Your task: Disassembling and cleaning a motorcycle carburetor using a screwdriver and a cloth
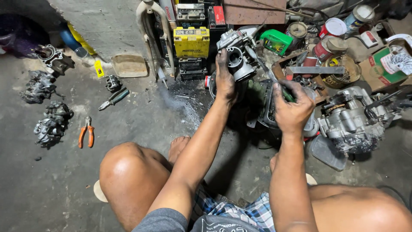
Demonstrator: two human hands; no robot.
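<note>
Just above frame centre, the left hand [225,81] is gripping the grey carburetor [237,55] upright, while the right hand [292,107], fisted on a green-handled screwdriver [270,75], is angling its shaft up-left into it.

I hold a grey metal carburetor [236,53] upright at twelve o'clock; a green-handled screwdriver [274,79] at one o'clock slants, its tip touching the carburetor body.

Grimy concrete floor [38,189]; rough conc. wall [107,25]
</note>
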